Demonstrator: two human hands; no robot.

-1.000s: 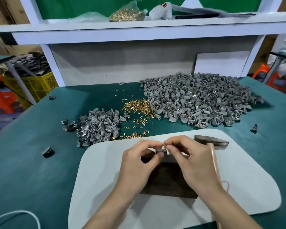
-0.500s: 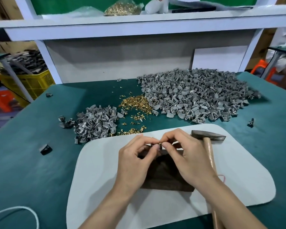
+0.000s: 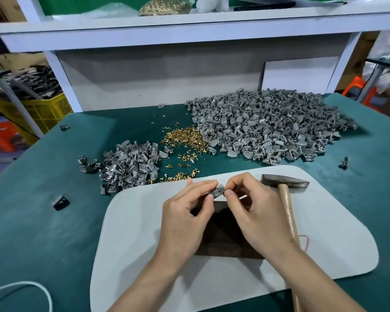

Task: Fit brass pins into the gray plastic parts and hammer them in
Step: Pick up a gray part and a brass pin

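Head view: over the dark block [image 3: 225, 235] near the front edge of the desk [image 3: 54, 244], the left hand [image 3: 185, 212] and right hand [image 3: 254, 215], fingers curled, both pinch one gray part [image 3: 217, 190] — likely pin-fitting; next, lay it on the block and take the hammer [image 3: 284, 183].

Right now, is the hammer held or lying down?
Lying down: the hammer rests on the white mat, ungripped; the left hand and right hand pinch a gray part instead.

There are two hands, the left hand [image 3: 185, 215] and the right hand [image 3: 254, 215], both pinching one gray part [image 3: 217, 190]. One hammer [image 3: 284, 183], one dark block [image 3: 225, 242] and one white mat [image 3: 133, 233] are present. Gray parts form two heaps, the large heap [image 3: 268, 127] and the small heap [image 3: 131, 165], plus one pin pile [image 3: 185, 138].
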